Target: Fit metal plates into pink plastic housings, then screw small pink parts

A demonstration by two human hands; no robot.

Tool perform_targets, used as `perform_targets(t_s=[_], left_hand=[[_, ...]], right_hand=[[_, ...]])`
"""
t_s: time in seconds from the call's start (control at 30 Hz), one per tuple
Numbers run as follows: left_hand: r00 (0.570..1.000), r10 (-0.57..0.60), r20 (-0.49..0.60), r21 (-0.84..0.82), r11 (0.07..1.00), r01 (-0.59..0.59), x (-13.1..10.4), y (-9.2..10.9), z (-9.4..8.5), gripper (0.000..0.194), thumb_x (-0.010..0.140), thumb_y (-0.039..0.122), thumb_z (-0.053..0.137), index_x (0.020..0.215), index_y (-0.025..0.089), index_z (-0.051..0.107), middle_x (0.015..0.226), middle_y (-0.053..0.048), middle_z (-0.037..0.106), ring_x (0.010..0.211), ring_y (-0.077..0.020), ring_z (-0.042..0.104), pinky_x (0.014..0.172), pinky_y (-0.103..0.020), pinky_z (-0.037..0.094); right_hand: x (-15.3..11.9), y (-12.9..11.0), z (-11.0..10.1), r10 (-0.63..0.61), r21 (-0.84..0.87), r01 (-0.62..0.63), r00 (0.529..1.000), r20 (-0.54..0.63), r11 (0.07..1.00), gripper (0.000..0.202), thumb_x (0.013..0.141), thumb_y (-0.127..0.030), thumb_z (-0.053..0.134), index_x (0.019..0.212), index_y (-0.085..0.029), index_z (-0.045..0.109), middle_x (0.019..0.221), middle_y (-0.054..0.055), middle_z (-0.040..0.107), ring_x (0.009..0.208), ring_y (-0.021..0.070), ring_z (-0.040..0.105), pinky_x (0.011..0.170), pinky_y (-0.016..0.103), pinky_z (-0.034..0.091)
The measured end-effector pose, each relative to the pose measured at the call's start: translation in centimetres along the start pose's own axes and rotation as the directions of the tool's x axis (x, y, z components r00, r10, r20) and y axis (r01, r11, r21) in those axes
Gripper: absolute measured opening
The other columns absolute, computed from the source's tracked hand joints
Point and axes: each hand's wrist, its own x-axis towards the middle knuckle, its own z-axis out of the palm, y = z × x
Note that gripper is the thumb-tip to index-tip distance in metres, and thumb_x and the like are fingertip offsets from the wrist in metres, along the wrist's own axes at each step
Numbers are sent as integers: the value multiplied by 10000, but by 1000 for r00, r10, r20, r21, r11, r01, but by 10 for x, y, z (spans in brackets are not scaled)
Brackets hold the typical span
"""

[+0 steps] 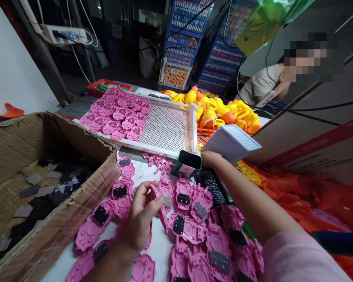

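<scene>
My left hand [142, 219] grips a pink plastic casing [161, 205] between thumb and fingers, held edge-on above the work surface. Around it lie several pink casing pieces [190, 231], many with black or grey rectangular covers. My right arm stretches forward, and the visible part of my right hand [211, 158] is beside a dark green tin [187, 163] and a white box [231, 143] with a gridded face. Its fingers are hidden, so whether it holds anything is unclear. Small pink parts [161, 162] lie just left of the tin.
A cardboard box [85, 196] with black and grey pieces stands at left. Ahead, a white perforated tray [169, 127] holds stacked pink pieces. Yellow and orange parts [214, 109] lie behind it; orange pieces [320, 203] fill the right side. A person [264, 84] sits at the back right.
</scene>
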Motion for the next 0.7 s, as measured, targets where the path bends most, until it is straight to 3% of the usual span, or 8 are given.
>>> perform_targets(t_s=[0.13, 0.27, 0.37, 0.47, 0.6, 0.63, 0.7], left_hand=[[1000, 7, 19, -4, 1000, -7, 2, 1, 0, 279, 751, 317, 688, 976, 219, 555, 731, 32, 553, 651, -92, 509, 614, -193, 450], [1000, 13, 15, -2, 1000, -13, 3, 4, 5, 315, 714, 336, 756, 909, 202, 548, 744, 43, 574, 629, -73, 540, 597, -179, 458], [1000, -20, -1, -10, 1000, 20, 4, 4, 7, 423, 605, 347, 841, 856, 182, 544, 684, 50, 588, 587, -72, 549, 555, -171, 457], [999, -42, -1, -27, 999, 42, 3, 2, 9, 478, 517, 305, 888, 863, 154, 595, 693, 25, 643, 613, -85, 590, 590, -178, 489], [998, -25, 51, 7, 1000, 24, 0, -1, 13, 430, 574, 268, 860, 937, 136, 671, 770, -12, 691, 668, -76, 610, 645, -158, 489], [997, -35, 73, 13, 999, 34, -1, -2, 14, 435, 590, 267, 850, 966, 135, 676, 780, -17, 696, 670, -76, 609, 641, -159, 485], [991, -71, 115, 18, 997, 70, -4, -3, 17, 458, 610, 259, 834, 1020, 135, 671, 776, -22, 696, 668, -84, 611, 633, -171, 482]], right_hand=[[-9, 1, -9, 1, 88, 1, 1000, -23, 996, 319, 892, -338, 561, 1156, -160, 562, 1176, 88, 587, 1011, 195, 600, 855, 402, 521], [-31, 5, -23, 18, 253, 18, 990, -137, 967, 298, 897, -339, 554, 1146, -175, 569, 1169, 79, 591, 1000, 187, 603, 847, 389, 524], [-68, 11, -27, 39, 410, 80, 961, -274, 908, 232, 895, -335, 556, 1049, -171, 610, 1092, 66, 625, 950, 168, 613, 827, 362, 525], [-126, 11, -11, 63, 570, 217, 901, -430, 792, 215, 850, -344, 610, 915, -143, 642, 905, 63, 673, 850, 164, 634, 769, 323, 527], [-206, -10, 35, 103, 726, 432, 820, -563, 535, 382, 799, -548, 582, 884, -181, 646, 762, 47, 680, 661, 138, 632, 554, 251, 511], [-221, -18, 47, 118, 789, 537, 800, -589, 299, 357, 737, -533, 664, 820, -186, 660, 714, 42, 676, 618, 131, 620, 515, 237, 497], [-239, -33, 66, 124, 821, 571, 815, -566, -1, 244, 695, -433, 744, 784, -214, 683, 689, 22, 683, 587, 106, 612, 490, 201, 485]])
